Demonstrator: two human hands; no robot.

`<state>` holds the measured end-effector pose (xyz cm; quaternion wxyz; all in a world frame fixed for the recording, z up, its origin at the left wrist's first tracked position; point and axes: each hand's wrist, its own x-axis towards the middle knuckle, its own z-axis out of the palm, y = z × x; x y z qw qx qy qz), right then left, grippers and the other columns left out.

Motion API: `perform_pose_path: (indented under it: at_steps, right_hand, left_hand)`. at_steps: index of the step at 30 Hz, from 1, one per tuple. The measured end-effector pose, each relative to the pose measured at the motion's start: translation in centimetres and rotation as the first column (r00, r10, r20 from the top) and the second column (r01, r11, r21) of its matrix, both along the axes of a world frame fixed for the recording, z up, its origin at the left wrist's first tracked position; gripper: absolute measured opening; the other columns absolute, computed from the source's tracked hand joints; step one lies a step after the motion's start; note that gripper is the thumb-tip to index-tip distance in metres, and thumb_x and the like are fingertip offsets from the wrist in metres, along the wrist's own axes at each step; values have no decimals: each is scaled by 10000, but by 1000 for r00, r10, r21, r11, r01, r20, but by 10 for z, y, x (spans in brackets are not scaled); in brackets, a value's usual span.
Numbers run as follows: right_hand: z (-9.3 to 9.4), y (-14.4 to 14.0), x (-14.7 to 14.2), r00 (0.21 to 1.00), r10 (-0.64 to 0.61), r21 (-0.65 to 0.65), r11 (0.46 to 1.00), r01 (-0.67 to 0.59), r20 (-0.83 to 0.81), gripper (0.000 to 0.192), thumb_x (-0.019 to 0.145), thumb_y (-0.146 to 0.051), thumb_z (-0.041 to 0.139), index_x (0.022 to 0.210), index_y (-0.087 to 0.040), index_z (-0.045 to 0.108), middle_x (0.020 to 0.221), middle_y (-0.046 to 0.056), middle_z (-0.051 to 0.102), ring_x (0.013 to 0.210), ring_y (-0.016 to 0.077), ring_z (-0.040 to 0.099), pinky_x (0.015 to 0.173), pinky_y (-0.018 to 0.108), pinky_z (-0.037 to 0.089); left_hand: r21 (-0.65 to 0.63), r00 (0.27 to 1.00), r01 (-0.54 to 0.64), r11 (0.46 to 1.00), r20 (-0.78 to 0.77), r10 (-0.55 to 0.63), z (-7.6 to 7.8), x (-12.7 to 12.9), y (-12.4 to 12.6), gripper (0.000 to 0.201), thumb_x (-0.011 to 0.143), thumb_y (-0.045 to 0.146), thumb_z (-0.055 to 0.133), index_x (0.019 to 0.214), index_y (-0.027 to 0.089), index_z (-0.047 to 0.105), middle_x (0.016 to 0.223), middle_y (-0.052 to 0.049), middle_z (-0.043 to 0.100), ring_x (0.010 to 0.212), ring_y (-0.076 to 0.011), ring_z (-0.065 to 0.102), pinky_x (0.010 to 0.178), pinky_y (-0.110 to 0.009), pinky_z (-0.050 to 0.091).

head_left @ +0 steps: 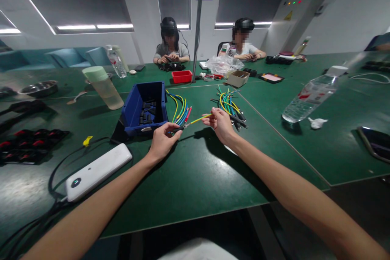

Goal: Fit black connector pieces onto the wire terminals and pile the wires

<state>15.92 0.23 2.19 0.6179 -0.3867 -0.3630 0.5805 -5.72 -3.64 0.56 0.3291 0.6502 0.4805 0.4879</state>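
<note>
Yellow-green wire (199,119) sits at frame centre, held just above the table (195,178), stretched between both hands. Left hand (161,141) is pinched closed on the wire's end with the dark connector (179,128); right hand (221,124) is closed in a fingertip pinch on the other end. Whether the connector is fully seated I can't tell, it's too small. Progress, judging by the layout: a bundle of coloured wires (180,111) lies just right of the blue bin (145,107), and a second pile of wires (229,107) lies behind the right hand, touching nothing else; which pile is finished and which is stock I can't tell. The bin holds small black parts (148,113), so plenty of pieces appear to be left. Surface is a green mat-topped table, seams visible, with glare at lower left. Left of frame: white power bank (97,172) with black cable, black-and-red parts (30,140), pale green cup (103,87). Right: water bottle (313,95) lying tilted, phone (376,142) at the edge. Top centre: a red tray (182,76), a metal pole (198,24), and two other people seated with head-worn rigs, working on their own items. Room: white walls, dark blinds, control cabinet (300,4) at upper right.
</note>
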Motion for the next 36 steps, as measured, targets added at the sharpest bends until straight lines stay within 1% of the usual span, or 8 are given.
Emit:
perform_pose_path:
  at_steps: [5,11,15,17,19,25,36]
  right_hand:
    - [0,0,-1,1000,14,-10,1000,-14,-5,196,871,-332,563,780,-199,452,749,53,699,624,141,684,545,214,552]
    - [0,-1,-1,999,36,13,999,-36,-12,168,861,-310,572,806,-189,469,745,64,698,600,137,676,567,223,559]
    - [0,-2,-1,997,81,26,996,-81,-14,175,781,-227,645,813,-191,477,733,50,694,627,144,682,608,234,564]
    - [0,-2,-1,995,100,33,995,-99,-12,205,734,-171,666,817,-194,480,737,43,696,647,151,686,621,239,564]
    - [-1,-3,-1,994,108,38,993,-108,-10,229,710,-155,676,823,-197,482,753,43,698,653,152,687,627,242,562]
    - [1,-4,-1,992,124,54,991,-124,-2,262,690,-172,701,833,-199,483,782,46,702,666,150,686,638,242,555]
    - [2,-6,-2,988,156,85,984,-157,20,306,660,-214,756,841,-199,510,809,46,709,692,151,686,657,250,553]
  left_hand:
    - [-1,1000,5,1000,2,-5,0,0,0,273,723,366,673,900,160,645,838,-45,668,656,-139,602,592,-249,477]
    - [-8,1000,7,1000,-10,-7,-2,-1,1,263,736,354,669,908,157,644,853,-45,674,689,-140,607,621,-244,476]
    - [-20,1000,6,1000,0,-6,-2,-2,1,267,736,353,672,911,153,640,866,-48,676,728,-148,618,651,-247,481]
    - [-22,1000,7,1000,13,-7,-2,-1,1,264,733,347,674,908,152,639,863,-47,676,721,-145,615,650,-245,480]
    - [-23,1000,10,1000,29,-9,-1,-1,1,262,729,341,676,906,152,640,861,-47,676,713,-144,612,642,-243,476]
    - [-27,998,14,1000,54,-13,-1,-1,1,260,728,337,679,904,151,635,859,-45,673,716,-144,610,645,-245,472]
    - [-14,999,15,1000,50,-14,-1,-1,1,258,729,335,681,903,151,636,852,-42,669,717,-144,609,655,-245,472]
